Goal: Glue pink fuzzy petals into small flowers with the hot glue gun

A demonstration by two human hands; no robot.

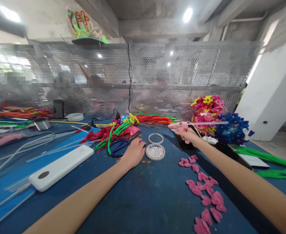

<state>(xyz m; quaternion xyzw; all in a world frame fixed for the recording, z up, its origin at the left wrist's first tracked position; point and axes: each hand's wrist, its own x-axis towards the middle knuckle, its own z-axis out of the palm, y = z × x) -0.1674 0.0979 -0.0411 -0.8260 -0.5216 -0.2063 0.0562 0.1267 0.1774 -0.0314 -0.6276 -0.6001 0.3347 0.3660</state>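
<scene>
My right hand [188, 134] grips a pink glue gun [178, 126], its nozzle pointing left above the blue table [143, 198]. My left hand [134, 152] lies palm down on the table beside blue-handled scissors [118, 147], fingers together, holding nothing. Just right of it sits a small round dish of white beads [155, 151], with its clear lid [156, 138] behind. A trail of pink heart-shaped pieces [203, 191] runs along the table under my right forearm.
A white power bank [60, 167] lies at the left among clear glue sticks. Piles of pipe cleaners [123, 128] and pipe-cleaner flowers [216, 117] stand at the back. A perforated metal screen [157, 78] closes off the far side; people sit behind it.
</scene>
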